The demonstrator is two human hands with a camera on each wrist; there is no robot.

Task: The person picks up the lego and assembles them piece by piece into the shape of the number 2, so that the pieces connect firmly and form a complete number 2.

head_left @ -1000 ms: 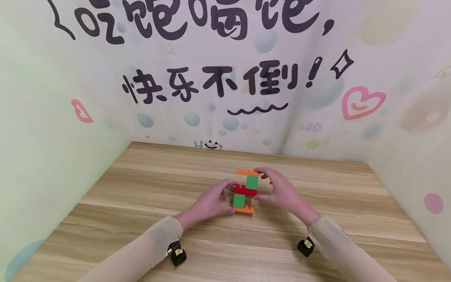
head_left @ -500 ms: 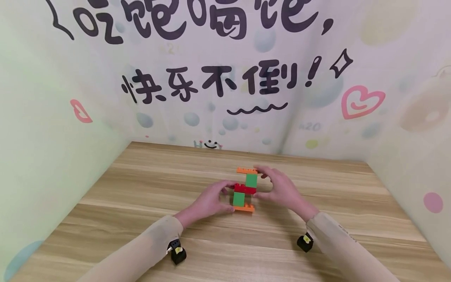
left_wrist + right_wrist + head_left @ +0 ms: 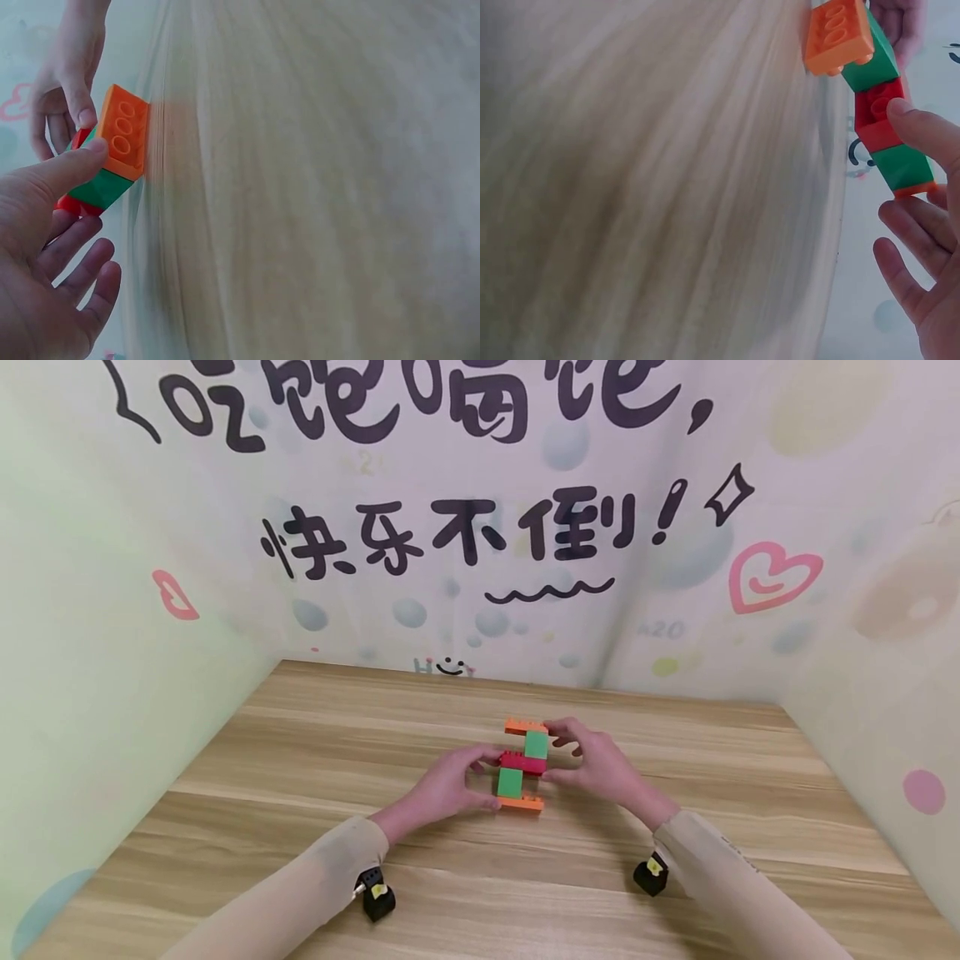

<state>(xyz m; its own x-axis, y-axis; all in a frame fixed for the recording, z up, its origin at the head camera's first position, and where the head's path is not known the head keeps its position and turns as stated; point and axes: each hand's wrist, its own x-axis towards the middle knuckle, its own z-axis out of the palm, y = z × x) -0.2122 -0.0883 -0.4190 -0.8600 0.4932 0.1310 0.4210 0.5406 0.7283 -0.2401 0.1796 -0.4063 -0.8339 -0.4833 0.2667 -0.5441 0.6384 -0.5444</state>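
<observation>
Toy building bricks joined in a zigzag stack are held between both hands above the table. From the top it runs orange brick (image 3: 525, 727), green brick (image 3: 536, 745), red brick (image 3: 523, 765), second green brick (image 3: 510, 782), and lower orange brick (image 3: 520, 804). My left hand (image 3: 450, 785) grips the lower part, thumb on the lower orange brick and a fingertip at the red one. With thumb at the red brick and fingers at the top orange one, my right hand (image 3: 596, 764) pinches the upper part. The left wrist view shows the hollow underside of the lower orange brick (image 3: 124, 131).
Beneath the hands lies a wood-grain table (image 3: 300, 760). A printed cloth wall (image 3: 390, 635) stands behind its far edge, with pale walls on both sides. Small black devices hang at the left wrist (image 3: 378, 903) and the right wrist (image 3: 650, 877).
The stack has tilted slightly and looks a little shorter from above. Both hands keep the same hold, with the right forearm shifted up a little.
</observation>
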